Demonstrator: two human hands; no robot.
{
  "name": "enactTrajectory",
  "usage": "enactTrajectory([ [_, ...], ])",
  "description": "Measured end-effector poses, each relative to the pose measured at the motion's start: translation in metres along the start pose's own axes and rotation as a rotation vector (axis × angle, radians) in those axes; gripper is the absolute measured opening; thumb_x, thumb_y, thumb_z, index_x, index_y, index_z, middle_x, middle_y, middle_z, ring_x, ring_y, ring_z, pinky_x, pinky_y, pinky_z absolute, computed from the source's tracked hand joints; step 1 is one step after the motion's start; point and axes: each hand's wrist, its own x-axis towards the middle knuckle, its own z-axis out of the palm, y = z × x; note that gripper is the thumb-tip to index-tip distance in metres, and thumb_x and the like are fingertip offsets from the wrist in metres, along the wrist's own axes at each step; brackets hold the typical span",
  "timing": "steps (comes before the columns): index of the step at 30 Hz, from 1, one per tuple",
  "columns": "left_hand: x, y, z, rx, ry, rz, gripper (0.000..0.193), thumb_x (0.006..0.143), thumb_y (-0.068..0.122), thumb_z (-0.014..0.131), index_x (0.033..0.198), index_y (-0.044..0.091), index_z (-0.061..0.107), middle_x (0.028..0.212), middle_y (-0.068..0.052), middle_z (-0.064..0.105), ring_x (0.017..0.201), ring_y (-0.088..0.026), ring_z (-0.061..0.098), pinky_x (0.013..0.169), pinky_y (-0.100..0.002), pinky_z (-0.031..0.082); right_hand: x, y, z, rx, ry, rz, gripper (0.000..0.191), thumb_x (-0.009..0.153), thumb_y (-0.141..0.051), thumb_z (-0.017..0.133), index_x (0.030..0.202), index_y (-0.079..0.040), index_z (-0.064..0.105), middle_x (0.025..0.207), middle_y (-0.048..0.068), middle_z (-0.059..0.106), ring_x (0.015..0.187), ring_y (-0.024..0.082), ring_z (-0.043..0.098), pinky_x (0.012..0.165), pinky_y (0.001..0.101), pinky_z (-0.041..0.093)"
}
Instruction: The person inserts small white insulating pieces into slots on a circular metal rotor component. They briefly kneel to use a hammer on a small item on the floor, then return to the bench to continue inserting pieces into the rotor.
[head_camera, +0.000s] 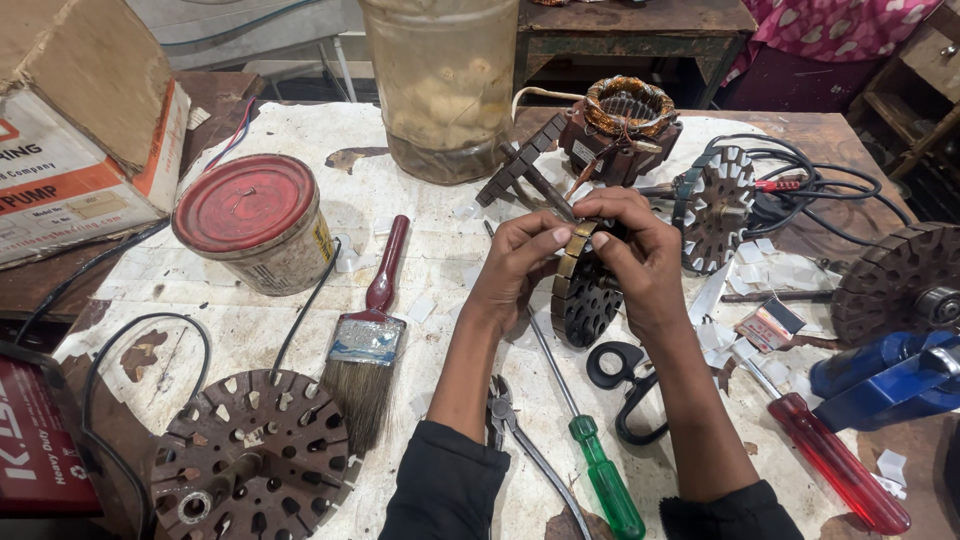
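Both my hands hold a dark round slotted motor core (583, 297) upright above the worn white tabletop. My left hand (515, 262) grips its left rim, thumb near the top. My right hand (640, 255) wraps the right side, with its fingers pressing at the top slots, where small tan pieces sit. A thin metal tool (545, 187) rises from between my fingers toward the back.
A green-handled screwdriver (598, 470), pliers (508, 425) and black scissors (622, 385) lie below my hands. A paintbrush (368, 335), a red-lidded tin (255, 220), a round slotted plate (250, 455), a copper-wound stator (625, 125), a jar (445, 85), a red screwdriver (835, 460) and cables surround them.
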Motion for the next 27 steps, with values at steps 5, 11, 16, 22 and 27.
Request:
enactTrajectory([
  [5,0.003,-0.004,0.0,0.018,0.024,0.033,0.014,0.094,0.021,0.074,0.09,0.007,0.072,0.086,0.0,0.07,0.078,-0.008,0.065,0.074,-0.029,0.056,-0.001,0.001,0.0,0.036,0.005,0.027,0.029,0.089,-0.003,0.058,0.115,0.003,0.069,0.124,0.011,0.062,0.12,0.018,0.059,0.11,0.0298,0.044],
  [11,0.007,-0.009,-0.005,0.064,0.014,0.061,0.017,0.095,0.021,0.073,0.087,0.007,0.07,0.081,0.002,0.067,0.073,-0.005,0.06,0.069,-0.026,0.053,-0.001,0.002,-0.001,0.038,0.011,0.024,0.029,0.089,-0.003,0.058,0.116,0.003,0.069,0.124,0.01,0.062,0.12,0.017,0.059,0.11,0.0298,0.044],
  [16,0.012,-0.014,-0.008,0.138,0.037,0.151,0.02,0.097,0.019,0.073,0.082,0.007,0.066,0.076,0.005,0.06,0.068,-0.002,0.051,0.062,-0.021,0.042,-0.002,0.005,0.0,0.028,0.016,0.016,0.028,0.09,-0.001,0.061,0.116,0.003,0.069,0.125,0.01,0.062,0.121,0.017,0.059,0.109,0.0288,0.044],
  [22,0.009,-0.012,-0.01,0.078,0.094,0.126,0.014,0.095,0.015,0.073,0.086,0.004,0.072,0.078,0.002,0.066,0.066,-0.003,0.055,0.061,-0.021,0.043,0.001,0.008,0.003,0.047,0.012,0.021,0.026,0.09,0.005,0.064,0.115,0.002,0.07,0.124,0.009,0.061,0.12,0.016,0.058,0.107,0.0286,0.045],
  [27,0.006,-0.008,-0.011,0.026,0.09,0.11,0.012,0.094,0.013,0.073,0.089,0.001,0.073,0.081,-0.003,0.071,0.07,-0.006,0.063,0.065,-0.023,0.051,0.0,0.008,0.006,0.024,0.018,0.006,0.028,0.089,0.007,0.062,0.115,0.002,0.07,0.123,0.009,0.061,0.12,0.016,0.057,0.107,0.0287,0.045],
])
